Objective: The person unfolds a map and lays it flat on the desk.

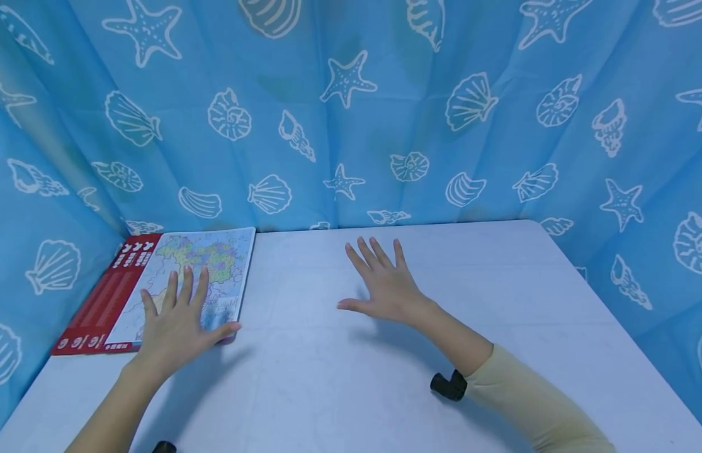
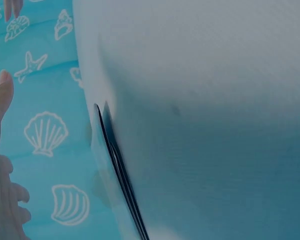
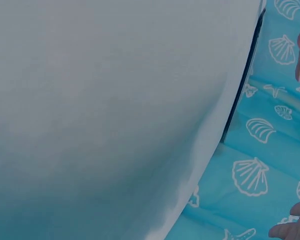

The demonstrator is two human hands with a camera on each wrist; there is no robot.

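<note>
Hovering with fingers splayed apart, the left hand (image 1: 172,333) and right hand (image 1: 387,289) grip nothing. Only the head view shows the printed map cover on the overlapping red-edged booklets (image 1: 158,261), lying under and beyond the left hand. The left wrist view instead catches a dark layered strip (image 2: 122,175) along the table's edge, too unclear to name for certain. Both wrist views cut the hands off at their borders.

Backs up, both hands have their thumbs out toward the space between them; the right hand's fingers slant leftward, and shadows fall below each. The left hand hides part of the map. Behind the right hand, a black device (image 1: 449,385) sits against the beige sleeve (image 1: 532,396). The white table (image 1: 305,377) spreads under both hands, and beyond their fingertips hangs a blue curtain (image 1: 379,126) with white shells and starfish.
</note>
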